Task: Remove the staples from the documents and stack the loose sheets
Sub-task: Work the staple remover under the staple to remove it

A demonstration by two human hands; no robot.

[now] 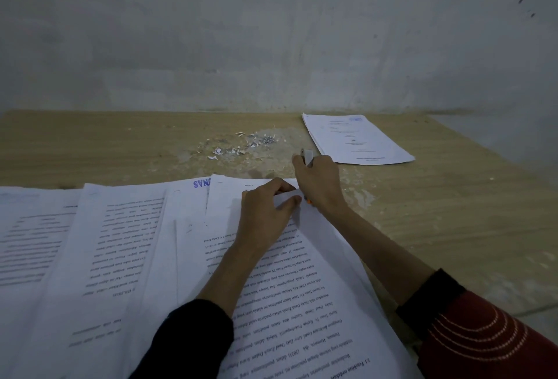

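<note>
A stapled printed document (302, 297) lies in front of me on the wooden table. My left hand (265, 215) pinches its far right corner between thumb and fingers. My right hand (317, 182) grips a small tool (308, 157) with a pale top and an orange tip, held right against that corner. The staple itself is hidden by my fingers. A pile of pulled staples and paper scraps (241, 146) lies further back on the table.
More printed sheets (90, 257) spread over the left half of the table (437, 212). A separate stack of papers (356, 140) rests at the back right. A grey wall stands close behind the table.
</note>
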